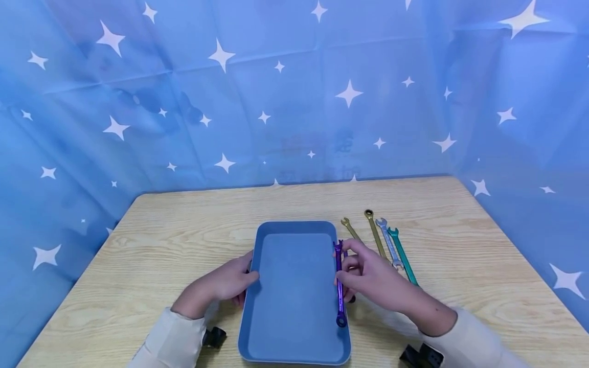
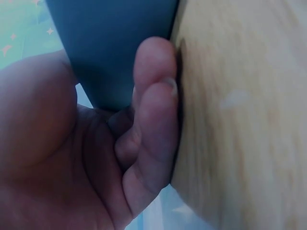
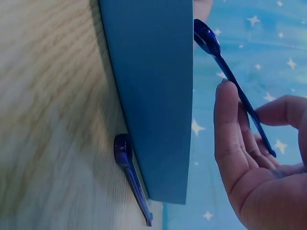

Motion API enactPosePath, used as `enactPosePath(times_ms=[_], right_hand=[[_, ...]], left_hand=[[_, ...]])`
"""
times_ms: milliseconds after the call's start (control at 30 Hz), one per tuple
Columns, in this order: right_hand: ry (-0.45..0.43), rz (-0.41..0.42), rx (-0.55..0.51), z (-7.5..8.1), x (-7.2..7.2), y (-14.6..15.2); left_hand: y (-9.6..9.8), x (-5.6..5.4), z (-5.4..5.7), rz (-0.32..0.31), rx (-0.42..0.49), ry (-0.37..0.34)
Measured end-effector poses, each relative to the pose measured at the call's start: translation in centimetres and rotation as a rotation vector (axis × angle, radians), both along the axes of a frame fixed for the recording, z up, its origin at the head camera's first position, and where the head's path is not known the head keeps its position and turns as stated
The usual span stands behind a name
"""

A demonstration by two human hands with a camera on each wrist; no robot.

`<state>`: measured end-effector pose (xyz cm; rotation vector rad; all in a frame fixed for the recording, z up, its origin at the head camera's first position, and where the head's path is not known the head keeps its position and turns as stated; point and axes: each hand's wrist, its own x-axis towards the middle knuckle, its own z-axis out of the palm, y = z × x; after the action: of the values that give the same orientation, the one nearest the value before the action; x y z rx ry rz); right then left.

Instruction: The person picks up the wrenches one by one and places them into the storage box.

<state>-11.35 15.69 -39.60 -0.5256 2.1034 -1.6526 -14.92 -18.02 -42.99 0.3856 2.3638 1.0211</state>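
A purple combination wrench [image 1: 340,291] is pinched between the thumb and fingers of my right hand [image 1: 375,276], above the right rim of the blue tray [image 1: 294,296]. In the right wrist view, this wrench [image 3: 228,74] slants clear of the tabletop, its ring end near the tray's top edge. Down on the table, a second purple wrench [image 3: 127,160] lies alongside the tray's outer wall, mostly hidden by my hand in the head view. My left hand [image 1: 230,280] grips the tray's left side, thumb at the rim and curled fingers [image 2: 156,115] against the outer wall.
Right of the tray lie two gold wrenches [image 1: 376,232], a silver wrench [image 1: 390,244] and a green wrench [image 1: 405,258], partly behind my right hand. The wooden table [image 1: 184,225] meets a blue star-patterned curtain [image 1: 294,92] at the back and sides.
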Motion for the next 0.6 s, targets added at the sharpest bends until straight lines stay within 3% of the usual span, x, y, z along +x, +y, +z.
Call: enactPosePath(times_ms=[600], right_hand=[[-0.012, 0.038, 0.033, -0.5, -0.5, -2.6]], left_hand=[[0.0, 0.0, 0.1, 0.006, -0.002, 0.009]])
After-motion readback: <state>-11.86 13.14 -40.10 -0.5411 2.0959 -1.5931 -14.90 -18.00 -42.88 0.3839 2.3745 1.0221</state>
